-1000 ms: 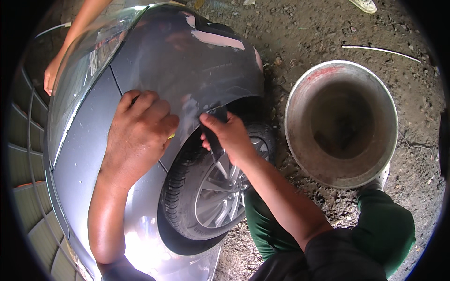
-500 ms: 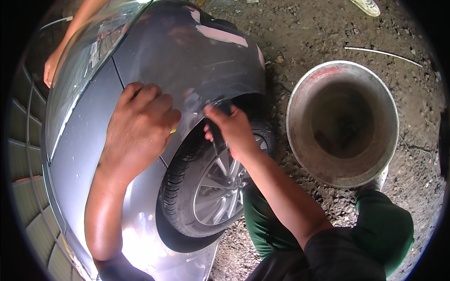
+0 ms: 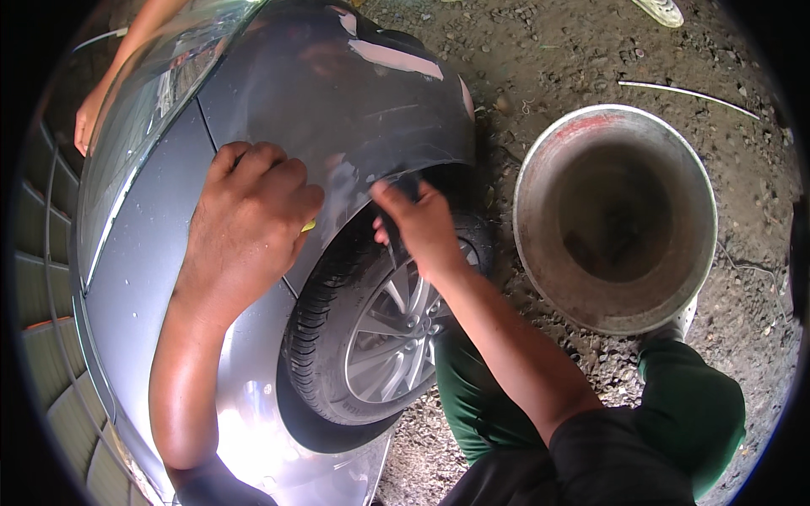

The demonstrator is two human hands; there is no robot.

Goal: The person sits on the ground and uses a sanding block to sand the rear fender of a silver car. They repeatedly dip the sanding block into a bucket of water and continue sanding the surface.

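My left hand (image 3: 246,215) is closed in a fist at the grey car's front fender panel (image 3: 329,110), beside a panel seam; a small yellow piece (image 3: 308,226) shows by its fingers, and the rest of what it holds is hidden. My right hand (image 3: 418,229) grips a dark flat strip (image 3: 391,234) at the wheel arch's edge, above the tyre (image 3: 312,346) and silver alloy wheel. Pale pink patches (image 3: 395,59) and dull scuffed areas mark the bodywork near the car's corner.
A large round bucket (image 3: 527,219), dark inside, stands on the gravelly ground right of the wheel. Another person's arm and hand (image 3: 89,118) reach along the windscreen at upper left. A thin white strip (image 3: 688,93) lies at upper right. My green-trousered leg (image 3: 688,422) is below the bucket.
Both my hands have moved a little up the picture, the right one also slightly to the right along the arch. Their grips look the same. The other person's hand has shifted slightly upward.
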